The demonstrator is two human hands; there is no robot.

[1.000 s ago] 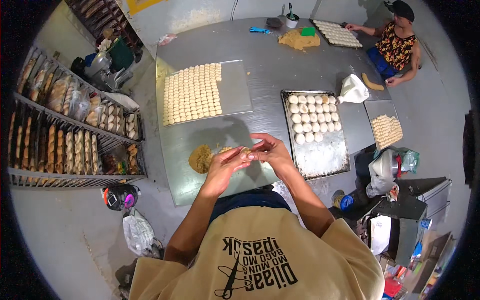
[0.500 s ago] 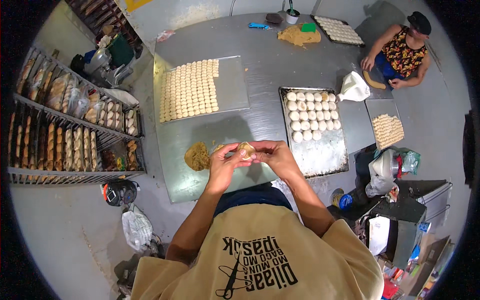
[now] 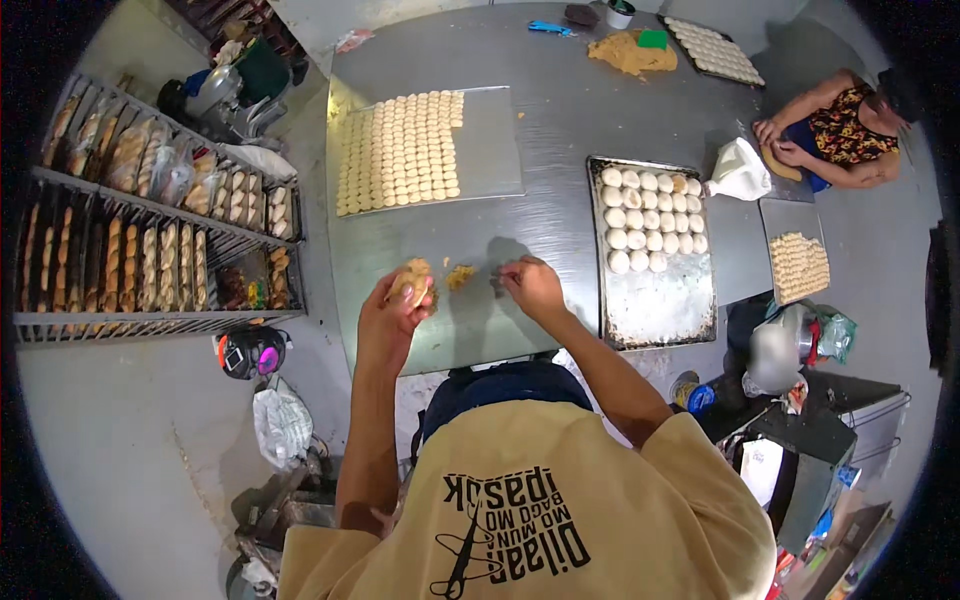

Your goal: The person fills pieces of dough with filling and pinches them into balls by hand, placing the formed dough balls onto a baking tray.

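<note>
My left hand [image 3: 393, 312] is closed round a pale dough piece [image 3: 410, 293], over a lumpy tan mound on the steel table [image 3: 400, 240] that it partly hides. A small crumbly yellow pile [image 3: 460, 277] lies between my hands. My right hand [image 3: 530, 288] is over the table with curled fingers; whatever its fingertips hold, if anything, is too small to make out. To its right is a dark-edged tray [image 3: 655, 300] with rows of white dough balls [image 3: 640, 219]. Beyond my left hand lies a sheet [image 3: 490, 140] with many small dough pieces [image 3: 400, 152].
A rack [image 3: 160, 315] of breads stands left. At right are a white bag [image 3: 740, 170], another tray [image 3: 795, 260] of small pieces and a co-worker [image 3: 850, 130] handling a dough roll. The far table holds a tan dough mass [image 3: 625, 57] and a tray [image 3: 710, 52].
My hands, together before, have separated: the left moved left with the dough piece, the right let go and is apart on the right. The view shifted slightly. The co-worker bent over the roll.
</note>
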